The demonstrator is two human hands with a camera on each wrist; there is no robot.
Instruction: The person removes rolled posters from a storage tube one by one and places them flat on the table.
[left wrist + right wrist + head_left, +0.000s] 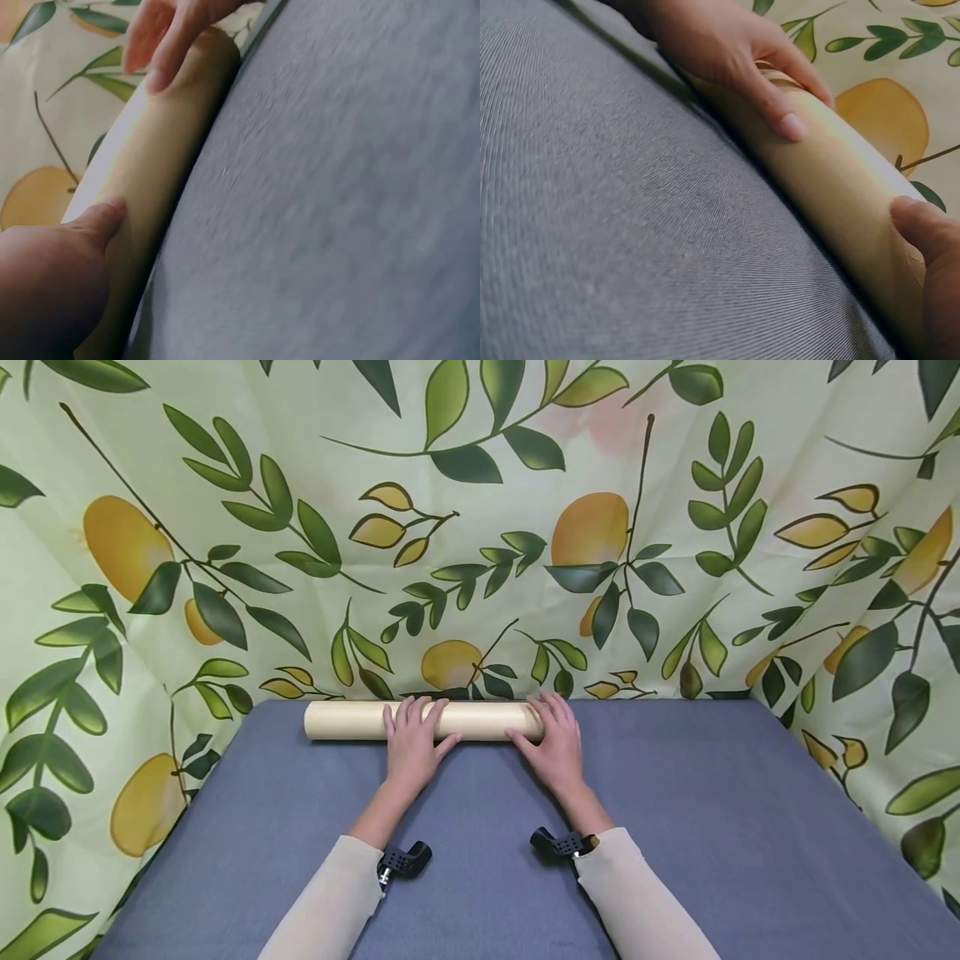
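A long, smooth, cream-coloured roll [347,721] lies crosswise at the back of the blue-grey table. What it is made of I cannot tell. My left hand [412,752] holds it near its middle, fingers curving over the top and thumb on the near side. At the roll's right end my right hand [556,745] grips it the same way. In the left wrist view, the left thumb presses on the roll [154,150], with the right hand [176,34] farther along. The right wrist view shows both thumbs against the roll [832,180]; its underside is hidden.
Blue-grey cloth covers the table [480,877]. Right behind the roll hangs a pale curtain [495,610] printed with leaves and yellow fruit, which also runs along both sides. Each wrist wears a black camera mount, the left mount [405,860] and the right mount [557,843].
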